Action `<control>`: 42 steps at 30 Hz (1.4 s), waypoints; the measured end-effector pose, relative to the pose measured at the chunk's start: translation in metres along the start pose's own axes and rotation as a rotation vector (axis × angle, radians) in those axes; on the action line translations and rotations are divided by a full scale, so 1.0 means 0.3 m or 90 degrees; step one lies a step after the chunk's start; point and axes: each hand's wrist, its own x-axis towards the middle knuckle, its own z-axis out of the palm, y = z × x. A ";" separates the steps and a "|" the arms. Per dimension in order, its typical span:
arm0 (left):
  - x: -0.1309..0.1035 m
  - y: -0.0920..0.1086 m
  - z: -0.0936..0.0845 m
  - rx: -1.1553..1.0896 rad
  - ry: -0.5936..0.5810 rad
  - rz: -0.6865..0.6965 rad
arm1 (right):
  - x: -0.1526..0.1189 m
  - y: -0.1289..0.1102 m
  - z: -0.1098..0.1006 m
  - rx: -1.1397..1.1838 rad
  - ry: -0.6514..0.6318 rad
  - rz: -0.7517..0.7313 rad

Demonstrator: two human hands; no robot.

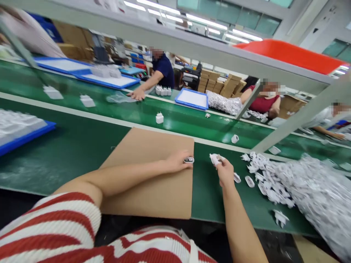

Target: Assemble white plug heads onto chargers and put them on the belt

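Note:
My left hand (178, 162) rests over the right edge of a brown cardboard sheet (153, 197), its fingers closed around a white charger housing (189, 160). The housing's oval open end faces right, with dark and metallic parts showing inside. To the right, above the green bench, my right hand (226, 171) pinches a white plug piece (215, 159) that points toward the left hand; a gap separates the two parts. Near my right wrist lie two loose oval white pieces, one partly behind the wrist (237, 178) and another oval piece (249, 181) beside it.
A heap of white plug parts (270, 182) spills from a clear plastic bag (326, 197) at right. A blue tray (27, 137) of white chargers stands left. Beyond runs a green conveyor (123, 113) carrying scattered chargers. Overhead is a metal shelf frame (164, 34); co-workers sit across.

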 end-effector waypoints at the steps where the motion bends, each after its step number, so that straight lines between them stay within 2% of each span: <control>1: -0.035 -0.003 0.008 -0.016 0.014 -0.017 | -0.013 -0.007 0.014 0.068 -0.020 0.052; 5: -0.101 -0.037 0.031 -0.135 0.048 -0.056 | -0.043 -0.019 0.056 0.231 -0.146 0.247; 9: -0.114 -0.049 0.033 -0.156 0.058 -0.033 | -0.060 -0.029 0.090 0.223 -0.185 0.282; 12: -0.113 -0.042 0.030 -0.158 0.088 -0.001 | -0.077 -0.043 0.131 0.150 -0.161 0.202; 15: -0.108 -0.043 0.032 -0.141 0.115 0.019 | -0.107 -0.066 0.177 0.018 -0.154 0.015; 19: -0.105 -0.053 0.034 -0.131 0.119 0.030 | -0.143 -0.107 0.217 -0.228 -0.235 -0.285; 22: -0.105 -0.058 0.033 -0.129 0.114 0.032 | -0.143 -0.119 0.227 -0.374 -0.287 -0.401; 29: -0.100 -0.066 0.030 -0.145 0.108 0.037 | -0.100 -0.109 0.239 -0.606 -0.316 -0.431; 33: -0.103 -0.066 0.032 -0.149 0.106 0.019 | -0.087 -0.138 0.244 -0.588 -0.359 -0.404; 36: -0.110 -0.064 0.036 -0.155 0.118 0.036 | -0.089 -0.160 0.248 -0.594 -0.400 -0.364; 38: -0.113 -0.064 0.041 -0.148 0.128 0.044 | -0.096 -0.168 0.253 -0.643 -0.394 -0.367; 42: -0.121 -0.060 0.052 -0.112 0.139 0.048 | -0.117 -0.167 0.258 -0.732 -0.331 -0.402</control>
